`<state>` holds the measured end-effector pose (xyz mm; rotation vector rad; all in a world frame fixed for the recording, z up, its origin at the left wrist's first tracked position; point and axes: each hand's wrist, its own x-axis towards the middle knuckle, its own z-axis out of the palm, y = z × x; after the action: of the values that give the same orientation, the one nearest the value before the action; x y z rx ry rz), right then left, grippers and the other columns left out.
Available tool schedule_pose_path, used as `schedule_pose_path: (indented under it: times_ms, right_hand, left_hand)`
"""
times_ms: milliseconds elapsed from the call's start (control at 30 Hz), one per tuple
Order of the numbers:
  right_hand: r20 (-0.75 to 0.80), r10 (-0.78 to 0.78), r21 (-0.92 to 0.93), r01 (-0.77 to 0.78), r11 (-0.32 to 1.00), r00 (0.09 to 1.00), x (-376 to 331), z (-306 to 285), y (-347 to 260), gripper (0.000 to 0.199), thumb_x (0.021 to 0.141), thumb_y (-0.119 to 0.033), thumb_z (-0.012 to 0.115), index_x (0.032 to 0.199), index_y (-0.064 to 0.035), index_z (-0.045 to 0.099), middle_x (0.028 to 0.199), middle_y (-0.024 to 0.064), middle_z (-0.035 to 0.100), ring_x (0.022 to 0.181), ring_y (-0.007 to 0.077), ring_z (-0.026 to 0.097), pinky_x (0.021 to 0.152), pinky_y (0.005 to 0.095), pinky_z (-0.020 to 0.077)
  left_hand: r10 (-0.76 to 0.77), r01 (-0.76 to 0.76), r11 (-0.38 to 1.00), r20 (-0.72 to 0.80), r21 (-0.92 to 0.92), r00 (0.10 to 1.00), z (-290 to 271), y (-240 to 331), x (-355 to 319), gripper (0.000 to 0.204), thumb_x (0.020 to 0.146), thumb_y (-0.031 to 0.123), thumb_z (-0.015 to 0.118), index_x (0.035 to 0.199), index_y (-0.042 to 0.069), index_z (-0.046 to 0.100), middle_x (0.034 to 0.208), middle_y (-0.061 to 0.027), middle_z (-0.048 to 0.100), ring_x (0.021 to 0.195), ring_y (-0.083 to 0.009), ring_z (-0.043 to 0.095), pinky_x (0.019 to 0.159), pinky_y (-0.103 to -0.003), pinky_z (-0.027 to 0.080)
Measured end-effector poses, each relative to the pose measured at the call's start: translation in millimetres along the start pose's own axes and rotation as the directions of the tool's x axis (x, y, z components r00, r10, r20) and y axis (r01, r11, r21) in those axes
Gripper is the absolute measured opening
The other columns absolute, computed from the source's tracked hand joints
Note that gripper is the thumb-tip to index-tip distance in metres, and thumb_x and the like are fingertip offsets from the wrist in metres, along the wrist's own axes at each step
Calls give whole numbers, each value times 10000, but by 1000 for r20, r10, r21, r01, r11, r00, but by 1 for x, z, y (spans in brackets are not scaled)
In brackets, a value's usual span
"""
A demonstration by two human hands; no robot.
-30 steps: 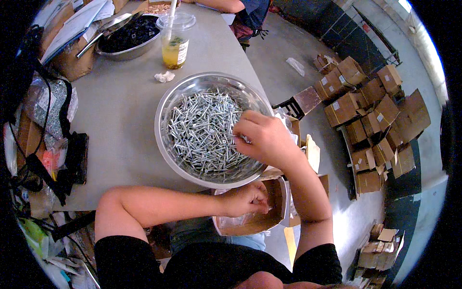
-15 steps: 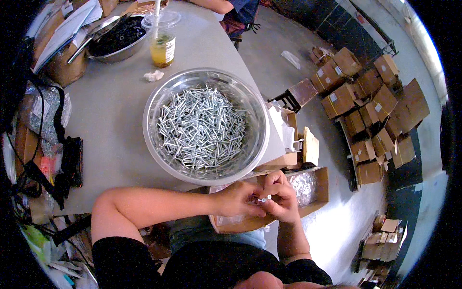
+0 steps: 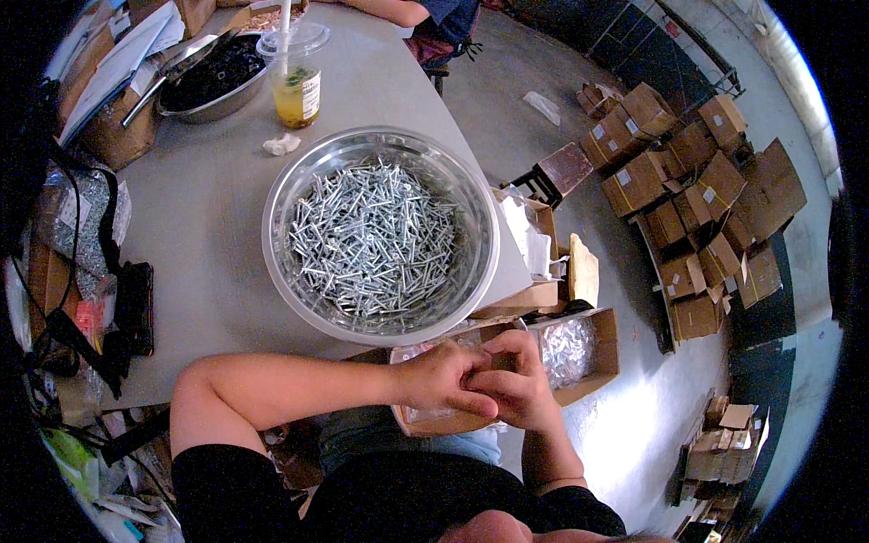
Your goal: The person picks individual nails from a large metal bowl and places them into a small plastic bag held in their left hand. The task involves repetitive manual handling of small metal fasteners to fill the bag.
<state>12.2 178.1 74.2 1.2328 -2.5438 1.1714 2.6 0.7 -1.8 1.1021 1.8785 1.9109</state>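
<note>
My left hand [image 3: 436, 375] and my right hand [image 3: 518, 384] meet in front of a wide steel bowl [image 3: 282, 294], both with fingers closed. The left fingers curl against the right ones, and what they hold is hidden. A small shiny screw tip [image 3: 520, 324] pokes out above my right index finger. Heaped in the bowl are many loose silver screws [image 3: 376, 240]. Beneath my hands stands a long cardboard box [image 3: 593, 387] with clear plastic bags [image 3: 568, 351] inside.
A drink cup with a straw [image 3: 297, 95], a crumpled tissue [image 3: 281, 145] and a bowl of dark pieces [image 3: 217, 86] stand farther back on the grey table [image 3: 199, 235]. Another person's arm [image 3: 389, 9] rests at the far edge. Cardboard boxes [image 3: 692, 213] are stacked at right.
My hands have closed together more tightly, and the screw heads that showed between the fingers are now covered. The left thumb has come across toward the right hand. The view has shifted slightly.
</note>
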Motion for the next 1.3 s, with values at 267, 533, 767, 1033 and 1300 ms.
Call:
schedule_pose_path:
  times_ms: [267, 533, 767, 1033, 1300]
  right_hand:
    - [-118, 113, -35, -118, 992, 987, -4, -11, -3, 195, 621, -43, 772, 786, -74, 673, 867, 78, 664, 804, 247, 639, 683, 347, 516]
    - [-67, 313, -49, -316, 947, 947, -6, -10, -7, 159, 690, 18, 722, 813, -18, 627, 787, 115, 643, 710, 257, 637, 618, 318, 502]
    - [16, 427, 15, -427, 904, 904, -13, -7, -3, 120, 759, -13, 685, 872, -32, 650, 814, 138, 637, 768, 332, 633, 685, 382, 524]
    - [-469, 461, -510, -657, 555, 753, -53, -51, 39, 132, 768, -40, 697, 895, -12, 671, 846, 128, 659, 730, 294, 645, 674, 372, 514]
    - [43, 516, -425, -452, 784, 855, -73, 77, 86, 238, 828, -173, 606, 1040, -65, 610, 935, 157, 648, 874, 355, 644, 712, 423, 530]
  left_hand:
    - [49, -10, 988, -253, 153, 966, -4, 26, 4, 326, 847, 329, 678, 901, 24, 579, 906, -159, 592, 891, -330, 591, 802, -404, 458]
    - [240, -165, 912, -162, 376, 957, -12, 26, 7, 111, 840, 117, 619, 870, 16, 583, 859, -144, 572, 861, -345, 562, 787, -425, 446]
    - [191, -118, 927, -179, 355, 965, -10, 26, 5, 105, 838, 107, 620, 830, 12, 576, 816, -141, 566, 806, -340, 567, 761, -411, 454]
    - [26, 56, 972, -341, 228, 940, -6, 24, 7, 120, 878, 93, 602, 967, 25, 559, 827, -122, 578, 751, -266, 590, 699, -378, 468]
    - [-149, 181, 975, -228, 126, 962, -10, 21, 5, 165, 953, 122, 525, 1080, 16, 512, 932, -84, 542, 842, -174, 539, 744, -315, 460]
